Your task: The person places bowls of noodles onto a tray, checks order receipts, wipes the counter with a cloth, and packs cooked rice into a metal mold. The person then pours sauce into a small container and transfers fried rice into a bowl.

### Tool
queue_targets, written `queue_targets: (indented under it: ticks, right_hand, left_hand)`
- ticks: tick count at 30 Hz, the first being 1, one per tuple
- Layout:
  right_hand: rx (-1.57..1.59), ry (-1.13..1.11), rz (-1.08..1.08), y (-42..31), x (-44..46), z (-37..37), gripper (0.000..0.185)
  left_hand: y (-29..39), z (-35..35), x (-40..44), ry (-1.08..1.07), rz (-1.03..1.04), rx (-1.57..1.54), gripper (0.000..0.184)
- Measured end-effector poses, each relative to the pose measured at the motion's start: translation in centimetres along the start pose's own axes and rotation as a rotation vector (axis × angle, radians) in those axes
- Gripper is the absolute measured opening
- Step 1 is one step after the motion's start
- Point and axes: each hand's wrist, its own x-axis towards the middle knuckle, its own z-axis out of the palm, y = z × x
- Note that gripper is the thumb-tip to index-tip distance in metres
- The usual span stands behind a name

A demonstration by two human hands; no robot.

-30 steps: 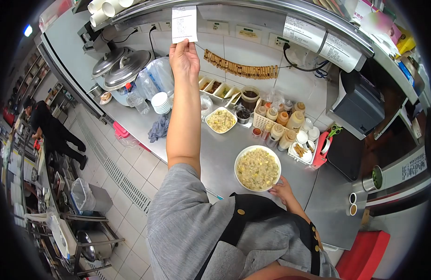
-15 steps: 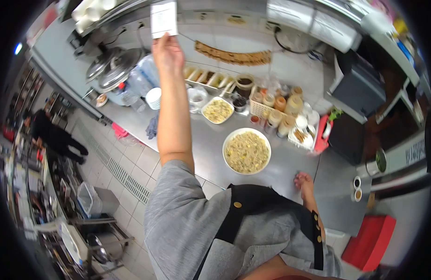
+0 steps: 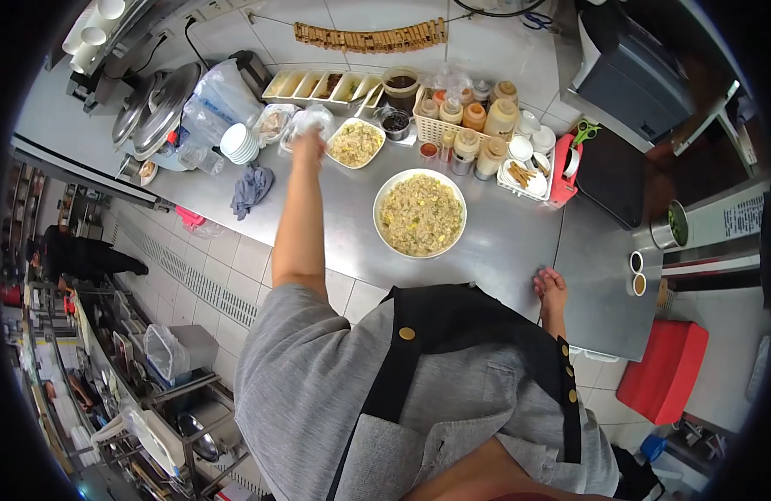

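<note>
My left hand (image 3: 308,145) is smeared by motion at the end of my outstretched arm, over the back of the steel counter. It is nearest to a clear plastic bag (image 3: 312,118) and a square white bowl of fried rice (image 3: 355,144). Whether its fingers hold anything cannot be made out. A larger round white bowl of fried rice (image 3: 420,214) stands in front of me on the counter (image 3: 335,225). My right hand (image 3: 551,288) hangs by the counter's front edge, fingers loosely bent and apart, with nothing in them.
Along the wall stand a topping tray (image 3: 323,86), a basket of sauce bottles (image 3: 452,132) and a dark sauce tub (image 3: 399,82). Stacked white bowls (image 3: 239,144), a grey cloth (image 3: 252,190) and pot lids (image 3: 164,108) are leftward. A person (image 3: 85,255) stands across the aisle.
My left hand has come down from the wall, where it held a white paper slip, to above the counter; the slip no longer shows in it. My view has tilted down.
</note>
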Motion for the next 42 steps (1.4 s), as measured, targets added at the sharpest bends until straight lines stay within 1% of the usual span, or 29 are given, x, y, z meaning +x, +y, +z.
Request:
queue_targets:
  ticks: [1,2,3,4,5,6,7,8,9,11,15,17,18,20,22,24,25,27,28,30,31,33,34,35,36,37,39,41,42]
  right_hand:
    - [-0.020,0.001,0.002,-0.1,-0.3,0.3,0.021]
    - [-0.037,0.002,0.001,-0.1,-0.6,0.6,0.021]
    - [-0.031,-0.001,-0.004,0.0,-0.9,0.8,0.021]
    - [-0.038,-0.010,-0.018,0.2,-1.2,0.9,0.021]
    - [-0.038,-0.023,-0.041,0.1,-1.2,1.2,0.020]
    - [-0.038,-0.089,-0.099,0.5,-1.1,1.0,0.014]
    - [-0.031,-0.161,-0.171,1.0,-0.9,1.2,0.008]
    - [0.010,-0.100,-0.199,0.7,-1.8,2.6,0.007]
    - [0.014,-0.117,-0.189,1.3,-1.6,2.5,0.005]
    - [-0.054,-0.052,-0.063,0.2,-3.6,3.9,0.008]
    - [-0.074,-0.082,-0.046,0.4,-4.7,6.7,0.013]
    - [-0.112,-0.163,-0.033,0.3,-4.5,7.7,0.015]
    - [-0.164,-0.201,-0.027,0.0,-4.6,8.0,0.019]
    - [-0.198,-0.256,-0.046,-0.6,-3.6,8.5,0.019]
    - [-0.237,-0.306,-0.055,-0.7,-2.6,8.5,0.019]
    - [-0.283,-0.374,-0.143,-1.5,-1.1,8.9,0.020]
    - [-0.299,-0.390,-0.149,-1.5,-0.2,9.2,0.020]
    - [-0.407,-0.360,-0.486,-1.4,1.7,9.8,0.020]
    - [-0.415,-0.377,-0.494,-2.2,1.4,10.3,0.020]
    - [-0.557,-0.308,-0.907,-4.9,-1.9,12.8,0.018]
    - [-0.554,-0.328,-0.917,-5.7,-3.0,14.2,0.018]
    - [-0.442,-0.477,-0.844,-6.8,-5.2,16.2,0.016]
    - [-0.440,-0.501,-0.843,-7.3,-6.5,17.7,0.016]
    - [-0.358,-0.663,-0.775,-7.6,-8.1,19.2,0.013]
    - [-0.274,-0.822,-0.700,-7.6,-9.5,20.7,0.011]
    - [-0.275,-0.844,-0.690,-7.4,-10.8,22.2,0.011]
    - [-0.334,-1.052,-0.814,-6.6,-13.5,25.7,0.009]
    - [-0.345,-1.213,-0.770,-5.6,-17.6,30.1,0.012]
    - [-0.376,-1.359,-0.713,-5.5,-20.7,31.8,0.015]
  left_hand:
    - [-4.6,0.6,2.1,0.022,-0.126,-0.028,0.025]
    - [-7.3,1.7,0.6,0.030,-0.167,-0.022,0.032]
    - [-10.3,2.1,2.3,0.003,-0.366,0.128,0.034]
    - [-11.1,3.0,0.9,-0.030,-0.400,0.045,0.044]
    - [-14.0,3.4,2.8,-0.123,-0.480,-0.125,0.055]
    - [-15.7,4.5,3.6,-0.088,-0.481,-0.208,0.055]
    - [-15.3,5.5,2.0,-0.101,-0.354,-0.301,0.052]
    - [-15.9,6.4,2.6,-0.117,-0.298,-0.387,0.056]
    - [-14.0,6.6,1.1,-0.178,-0.208,-0.399,0.058]
    - [-13.5,7.3,-0.2,-0.034,-0.215,-0.352,0.046]
    - [-12.6,5.2,-2.6,-0.044,-0.210,-0.443,0.045]
    - [-13.2,2.9,-4.1,-0.166,-0.213,-0.517,0.047]
    - [-13.2,1.6,-5.5,-0.151,-0.201,-0.540,0.047]
    - [-13.2,-1.4,-9.7,-0.133,-0.229,-0.595,0.047]
    - [-13.1,-4.7,-14.9,-0.058,-0.234,-0.576,0.047]
    - [-14.2,-8.3,-19.9,-0.006,-0.170,-0.462,0.047]
    - [-14.6,-9.7,-23.0,0.055,-0.149,-0.448,0.047]
    - [-16.0,-12.0,-29.0,0.162,-0.143,-0.457,0.049]
    - [-17.0,-12.9,-31.8,0.209,-0.152,-0.481,0.050]
    - [-19.3,-14.1,-37.3,0.335,-0.120,-0.558,0.051]
    - [-20.2,-14.8,-39.9,0.359,-0.122,-0.566,0.051]
    - [-21.6,-15.1,-45.1,0.407,-0.129,-0.577,0.050]
    - [-21.8,-15.1,-47.2,0.482,-0.120,-0.628,0.050]
    - [-22.2,-15.5,-48.9,0.558,-0.112,-0.674,0.049]
    - [-23.0,-16.1,-50.4,0.580,-0.107,-0.673,0.049]
    - [-23.9,-16.7,-51.7,0.618,-0.094,-0.691,0.050]
    - [-24.9,-18.1,-53.7,0.696,-0.069,-0.718,0.050]
    - [-25.1,-19.7,-54.6,0.777,-0.030,-0.762,0.053]
    - [-24.7,-20.2,-54.8,0.836,-0.034,-0.776,0.051]
